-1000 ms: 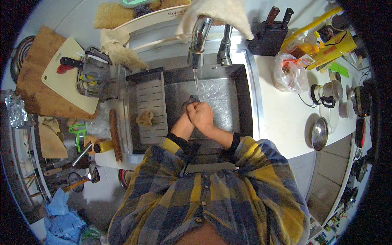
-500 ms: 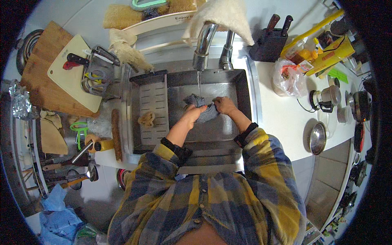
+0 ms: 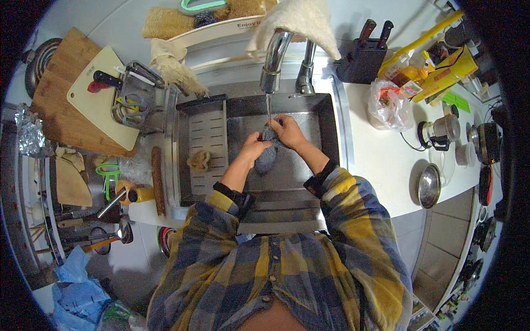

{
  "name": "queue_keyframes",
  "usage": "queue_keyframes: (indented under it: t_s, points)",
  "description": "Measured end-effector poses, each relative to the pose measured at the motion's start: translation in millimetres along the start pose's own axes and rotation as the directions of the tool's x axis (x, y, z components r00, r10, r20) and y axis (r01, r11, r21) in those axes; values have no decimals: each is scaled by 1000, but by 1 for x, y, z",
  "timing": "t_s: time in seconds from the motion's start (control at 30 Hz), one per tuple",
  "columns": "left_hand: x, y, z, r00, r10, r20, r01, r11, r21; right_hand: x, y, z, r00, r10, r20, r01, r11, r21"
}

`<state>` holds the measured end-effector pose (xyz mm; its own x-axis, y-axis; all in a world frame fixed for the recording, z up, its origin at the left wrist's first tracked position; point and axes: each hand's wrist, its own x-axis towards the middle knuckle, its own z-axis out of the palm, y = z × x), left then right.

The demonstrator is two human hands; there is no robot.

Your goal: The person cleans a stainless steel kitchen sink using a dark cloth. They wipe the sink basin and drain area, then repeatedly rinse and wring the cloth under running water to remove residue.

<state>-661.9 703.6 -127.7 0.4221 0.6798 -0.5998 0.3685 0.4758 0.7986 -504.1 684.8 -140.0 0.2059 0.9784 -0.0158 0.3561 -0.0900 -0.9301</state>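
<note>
A wet grey cloth [image 3: 266,160] hangs bunched between my two hands over the sink basin [image 3: 301,176]. My left hand [image 3: 255,148] is closed on its left side, thumb on top. At its upper right, my right hand [image 3: 288,132] grips the cloth with bent fingers. Water runs from the chrome faucet [image 3: 270,77] in a thin stream onto the cloth, right by my fingers. On the slotted drain tray [image 3: 207,129] at the basin's left lies a tan scrubber [image 3: 199,161].
Left of the sink stand a utensil holder with scissors [image 3: 131,107], cutting boards [image 3: 66,105] and a brown stick-like roll [image 3: 158,182]. Rightward are a knife block [image 3: 361,60], a plastic bag [image 3: 389,107] and a steel bowl [image 3: 429,186]. A beige cloth [image 3: 301,25] drapes over the faucet.
Both hands have come closer together under the stream. My right hand moved left and up, and the cloth, earlier stretched sideways, now hangs down in a narrower bunch.
</note>
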Motion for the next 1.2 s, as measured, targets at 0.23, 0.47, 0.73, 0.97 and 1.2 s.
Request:
queue_keyframes:
  t_s: [0.23,0.47,0.73,0.97,1.2]
  points:
    - [5,-21,15,953,-255,161,293,660,-692,-29,-43,12,982,148,-117,-162,978,-127]
    - [63,-89,11,906,171,387,322,316,-893,-75,-85,32,987,162,17,-160,982,-98]
    - [40,-32,37,945,-70,320,304,552,-776,-15,5,20,900,271,-341,-378,874,-303]
    - [98,-114,31,903,308,299,221,262,-939,-49,-64,49,923,271,-272,-313,941,-125]
    - [43,-40,39,953,37,300,263,388,-883,-7,1,23,871,339,-356,-437,866,-245]
